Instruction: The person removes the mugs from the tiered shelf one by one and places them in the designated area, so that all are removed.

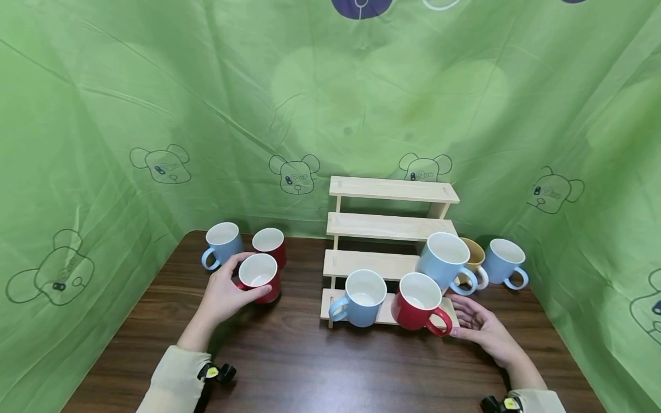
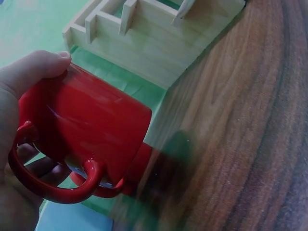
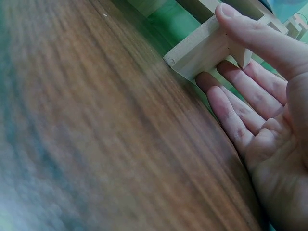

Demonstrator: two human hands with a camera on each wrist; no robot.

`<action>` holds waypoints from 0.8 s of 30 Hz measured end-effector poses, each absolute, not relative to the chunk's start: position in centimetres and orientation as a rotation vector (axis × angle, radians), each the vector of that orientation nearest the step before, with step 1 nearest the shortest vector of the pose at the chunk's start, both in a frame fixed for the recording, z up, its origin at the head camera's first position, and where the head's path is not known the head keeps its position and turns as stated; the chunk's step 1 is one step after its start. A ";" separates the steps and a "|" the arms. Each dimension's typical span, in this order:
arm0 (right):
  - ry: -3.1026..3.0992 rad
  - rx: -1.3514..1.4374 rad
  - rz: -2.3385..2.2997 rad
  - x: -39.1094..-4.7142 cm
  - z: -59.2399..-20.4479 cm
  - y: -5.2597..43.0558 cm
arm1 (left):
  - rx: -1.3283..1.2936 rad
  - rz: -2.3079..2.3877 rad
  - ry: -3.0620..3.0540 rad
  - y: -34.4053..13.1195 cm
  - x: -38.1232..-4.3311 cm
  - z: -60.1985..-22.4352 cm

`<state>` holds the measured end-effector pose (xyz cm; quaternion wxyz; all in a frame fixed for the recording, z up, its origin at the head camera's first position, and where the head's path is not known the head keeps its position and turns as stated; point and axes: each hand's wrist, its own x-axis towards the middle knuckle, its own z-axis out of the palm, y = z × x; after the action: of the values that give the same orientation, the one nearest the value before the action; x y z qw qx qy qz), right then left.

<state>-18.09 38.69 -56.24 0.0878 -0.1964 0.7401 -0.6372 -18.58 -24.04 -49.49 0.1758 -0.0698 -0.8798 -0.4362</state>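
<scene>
- The red mug (image 1: 259,276) sat roughly upright, mouth up, toward the left edge of the surface (image 1: 320,367); you could not tell whether its base touched down.
- Your left grip (image 1: 229,293) clasped it from the left, thumb on the near side, fingers round the far, its handle turned into your palm.
- Just behind that mug was the rear red mug (image 1: 270,244), with the corner blue mug (image 1: 224,244) near the surface's back left corner.
- What seemed to count most: the wooden rack (image 1: 379,226) lay to the right of your left grip, across a stretch of surface, its steps running lengthwise left to right, roughly along the back edge.
- Your right grip (image 1: 480,324), far from the clasped mug, was at the rack's right end, thumb by the near corner of the lowest step, fingers loosely extended, no mug in it; how firmly it touched the wood was unclear.
- That step carried the front blue mug (image 1: 365,298) toward its left end and the shelved red mug (image 1: 417,301) toward its right.
- Behind, the upper blue mug (image 1: 443,261) seemed to stand at the second step's right end.
</scene>
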 end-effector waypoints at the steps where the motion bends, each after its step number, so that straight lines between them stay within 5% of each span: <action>1: 2.204 -0.587 -1.897 -18.1 -56.3 38.7 | -0.196 -1.234 -2.494 -24.1 -18.6 -49.7; 24: 2.200 -0.568 -1.901 -18.2 -56.5 38.9 | -0.181 -1.215 -2.565 -24.2 -19.0 -51.6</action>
<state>-18.18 38.91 -56.54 0.0896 -0.1909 0.7396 -0.6391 -19.02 -24.21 -51.64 0.1483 -0.0631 -0.8919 -0.4226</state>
